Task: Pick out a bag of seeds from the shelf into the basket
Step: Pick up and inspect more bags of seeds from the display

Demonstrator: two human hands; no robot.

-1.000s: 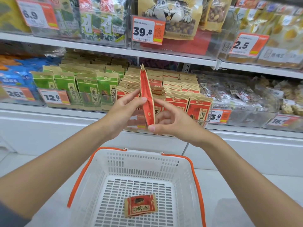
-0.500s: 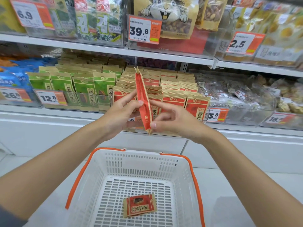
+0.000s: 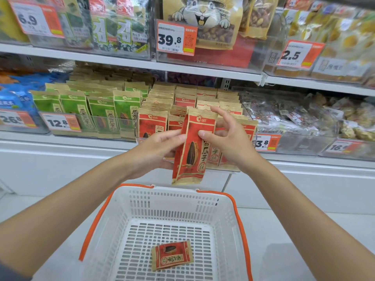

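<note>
Counts: 1 held seed bag (image 3: pixel 191 147), red sunflower-seed print, upright in the air above the far rim of the basket (image 3: pixel 142 203) and in front of the shelf (image 3: pixel 67 142). 1 second seed bag (image 3: pixel 171 255), same red kind, lies flat on the basket floor. 1 basket, white with orange handles.

Left hand (image 3: pixel 154 153) grips the held bag's left edge. Right hand (image 3: pixel 229 138) pinches it, thumb on the face, index at the top corner (other fingers loose).

Hands and bag block part of the red shelf bags (image 3: pixel 152 123). 4 green seed bags (image 3: pixel 125 110) in the front row to their left. 7 price tags (image 3: pixel 175 38).
</note>
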